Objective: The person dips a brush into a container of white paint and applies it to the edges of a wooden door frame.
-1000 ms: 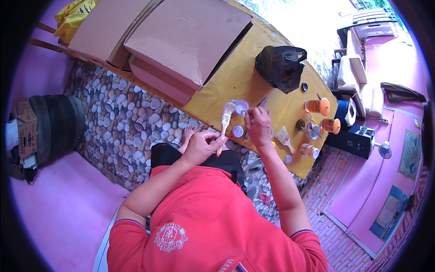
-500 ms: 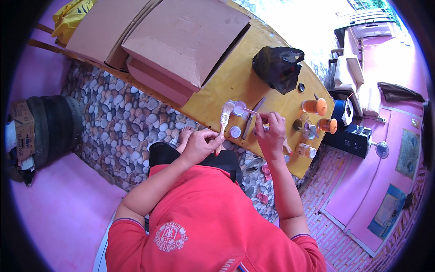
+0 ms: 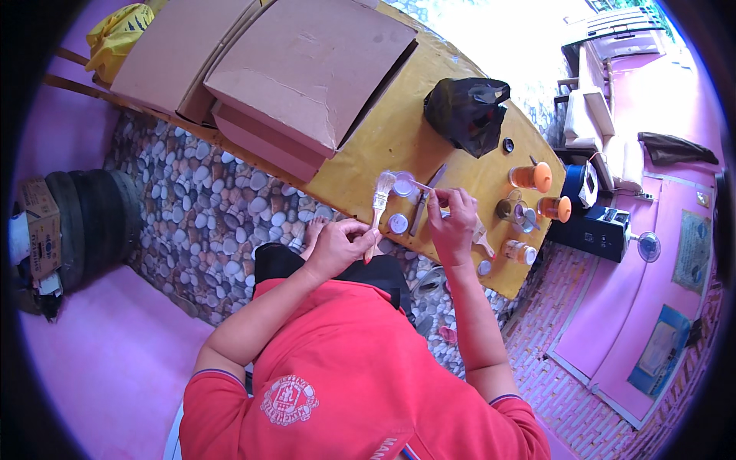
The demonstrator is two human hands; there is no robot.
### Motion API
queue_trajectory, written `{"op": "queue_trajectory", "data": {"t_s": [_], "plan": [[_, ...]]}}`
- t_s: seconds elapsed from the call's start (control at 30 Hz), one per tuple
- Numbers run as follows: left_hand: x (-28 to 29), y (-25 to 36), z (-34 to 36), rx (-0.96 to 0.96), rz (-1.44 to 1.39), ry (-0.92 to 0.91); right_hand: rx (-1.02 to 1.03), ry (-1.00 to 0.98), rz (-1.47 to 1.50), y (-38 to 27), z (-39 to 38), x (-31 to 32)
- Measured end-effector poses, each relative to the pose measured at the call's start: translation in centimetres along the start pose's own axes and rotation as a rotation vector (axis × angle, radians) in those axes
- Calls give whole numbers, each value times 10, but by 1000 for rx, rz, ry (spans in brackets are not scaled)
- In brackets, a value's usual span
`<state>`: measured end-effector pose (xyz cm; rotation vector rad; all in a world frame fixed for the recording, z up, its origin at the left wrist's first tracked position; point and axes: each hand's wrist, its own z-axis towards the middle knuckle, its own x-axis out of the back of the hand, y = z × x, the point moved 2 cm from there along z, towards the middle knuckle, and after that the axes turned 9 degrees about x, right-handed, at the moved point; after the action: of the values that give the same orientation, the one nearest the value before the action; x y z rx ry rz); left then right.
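The left hand (image 3: 337, 249) pinches the handle of a paintbrush (image 3: 380, 199) near frame centre, its long axis running nearly up the frame, bristles uppermost. The right hand (image 3: 457, 222) pinches a thin stick (image 3: 422, 186) pointing leftward to a small round container (image 3: 402, 185), which lies above and between the hands, nearer the right; whether they touch is unclear. Beneath is a yellow table (image 3: 349, 184); cardboard boxes (image 3: 307, 69) fill the upper left, pebble-patterned flooring (image 3: 199, 172) below them.
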<state>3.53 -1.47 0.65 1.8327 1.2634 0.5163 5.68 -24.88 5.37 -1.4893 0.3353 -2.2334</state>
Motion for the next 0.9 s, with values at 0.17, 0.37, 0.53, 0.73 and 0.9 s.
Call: {"op": "queue_trajectory", "data": {"t_s": [0.17, 0.37, 0.53, 0.73, 0.9], "plan": [[2, 9, -6, 31, 17, -2, -3, -6, 1, 2, -5, -8], [0, -1, -3, -67, 22, 30, 10, 1, -21, -2, -8, -8], [1, 0, -4, 19, 21, 8, 37, 13, -35, -2, -10, -7], [-1, -11, 0, -85, 64, 49, 0, 9, -27, 3, -15, -13], [-2, -3, -3, -42, 11, 20, -197, 54, 134, 13, -23, -20]]}}
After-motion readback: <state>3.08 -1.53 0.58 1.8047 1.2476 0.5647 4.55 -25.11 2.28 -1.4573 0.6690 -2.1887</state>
